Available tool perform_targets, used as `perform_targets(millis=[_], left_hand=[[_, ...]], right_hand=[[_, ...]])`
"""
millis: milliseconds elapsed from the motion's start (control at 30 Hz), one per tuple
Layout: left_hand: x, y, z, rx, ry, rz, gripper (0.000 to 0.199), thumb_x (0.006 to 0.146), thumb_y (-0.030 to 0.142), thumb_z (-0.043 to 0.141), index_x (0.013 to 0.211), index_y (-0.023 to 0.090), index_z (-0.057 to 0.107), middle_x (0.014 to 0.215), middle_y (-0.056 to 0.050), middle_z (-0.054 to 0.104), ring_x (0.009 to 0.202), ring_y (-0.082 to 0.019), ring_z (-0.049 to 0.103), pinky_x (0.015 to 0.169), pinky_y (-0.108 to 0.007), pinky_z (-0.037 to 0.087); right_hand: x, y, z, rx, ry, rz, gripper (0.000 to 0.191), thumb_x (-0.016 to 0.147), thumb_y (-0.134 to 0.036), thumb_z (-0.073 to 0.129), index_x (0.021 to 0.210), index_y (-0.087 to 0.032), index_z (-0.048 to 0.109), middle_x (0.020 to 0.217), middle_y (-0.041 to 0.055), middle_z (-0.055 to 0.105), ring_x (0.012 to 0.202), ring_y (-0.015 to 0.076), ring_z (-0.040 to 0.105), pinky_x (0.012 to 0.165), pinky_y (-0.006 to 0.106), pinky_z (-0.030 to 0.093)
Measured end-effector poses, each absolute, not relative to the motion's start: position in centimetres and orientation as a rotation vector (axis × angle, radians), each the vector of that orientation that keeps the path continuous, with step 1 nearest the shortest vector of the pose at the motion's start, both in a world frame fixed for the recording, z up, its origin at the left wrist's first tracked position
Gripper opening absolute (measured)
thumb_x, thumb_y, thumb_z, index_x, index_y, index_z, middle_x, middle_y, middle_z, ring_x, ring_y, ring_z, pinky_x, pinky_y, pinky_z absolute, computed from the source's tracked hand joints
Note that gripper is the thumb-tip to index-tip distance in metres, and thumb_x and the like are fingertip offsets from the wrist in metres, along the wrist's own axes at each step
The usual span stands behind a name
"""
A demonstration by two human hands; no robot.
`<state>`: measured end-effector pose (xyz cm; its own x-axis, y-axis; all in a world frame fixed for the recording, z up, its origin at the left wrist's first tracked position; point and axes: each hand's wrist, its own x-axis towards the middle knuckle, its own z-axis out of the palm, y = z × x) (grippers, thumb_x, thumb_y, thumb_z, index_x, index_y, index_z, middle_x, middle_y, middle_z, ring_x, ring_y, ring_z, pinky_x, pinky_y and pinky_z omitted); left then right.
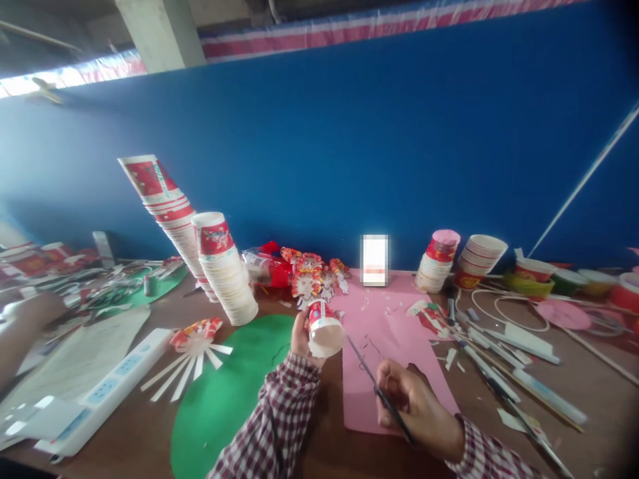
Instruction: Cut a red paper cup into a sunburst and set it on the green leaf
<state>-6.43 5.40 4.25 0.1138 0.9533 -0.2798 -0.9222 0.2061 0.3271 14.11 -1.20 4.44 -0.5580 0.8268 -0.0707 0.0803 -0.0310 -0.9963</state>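
a white power strip with blue sockets lies aslant on the brown table. behind the table stands a blue partition, a yellowish object at its upper left edge. past it show a pale pillar and red-and-white striped sheeting.

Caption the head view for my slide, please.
Left hand holding a paper cup, right hand gripping a slender dark tool over pink paper.

Clothed in left sleeve and right sleeve, patterned in small maroon-and-white checks; bare at left hand and right hand.
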Motion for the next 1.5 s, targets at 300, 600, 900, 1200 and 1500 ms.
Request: perform_targets(millis=[300,600,900,1200,1500], left_hand=[[-6.5,5.2,4.4,0.17,0.501,1.393,0.034,0.077,0.035,0.049,0.098,0.011,0.059,0.089,-0.01,0.066,0.088,-0.023,0.061,0.088,-0.042,0.042],[-6.5,5.8,3.9,0.107,0.587,1.402,0.028,0.076,0.034,0.049,0.092,0.014,0.061,0.083,-0.008,0.067,0.088,-0.024,0.062,0.085,-0.043,0.045],[-6.7,6.0,3.6,0.146,0.567,1.389,0.032,0.075,0.036,0.052,0.097,0.014,0.059,0.086,-0.008,0.067,0.086,-0.024,0.062,0.081,-0.041,0.047],[-6.5,5.5,4.1,0.23,0.618,1.374,0.029,0.078,0.036,0.05,0.094,0.014,0.06,0.075,-0.006,0.067,0.066,-0.02,0.063,0.061,-0.034,0.049],[-5.7,5.7,3.6,0.27,0.599,1.398,0.027,0.078,0.035,0.053,0.096,0.015,0.059,0.083,-0.006,0.068,0.075,-0.019,0.064,0.073,-0.034,0.049]], right_hand=[[14.0,-0.4,3.0,-1.128,-1.658,1.221,0.03,0.076,-0.034,0.061,0.065,-0.02,0.037,0.058,-0.006,0.036,0.052,0.0077,0.035,0.047,0.019,0.032],[13.9,-0.4,3.3,-1.204,-1.709,1.125,0.03,0.075,-0.037,0.06,0.065,-0.02,0.039,0.057,-0.0052,0.041,0.052,0.0086,0.037,0.048,0.019,0.034],[14.2,0.2,2.8,-1.187,-1.655,1.145,0.029,0.072,-0.042,0.063,0.074,-0.021,0.043,0.062,-0.0034,0.048,0.053,0.0101,0.047,0.049,0.021,0.042],[15.4,3.6,6.0,-0.949,-1.647,1.476,0.036,0.069,-0.039,0.067,0.091,-0.018,0.049,0.086,0.0035,0.056,0.077,0.0153,0.057,0.065,0.026,0.048],[14.7,2.6,2.6,-1.144,-1.369,1.335,0.058,0.069,-0.05,0.063,0.115,-0.02,0.044,0.057,-0.0043,0.053,0.046,0.0117,0.05,0.033,0.017,0.035]])
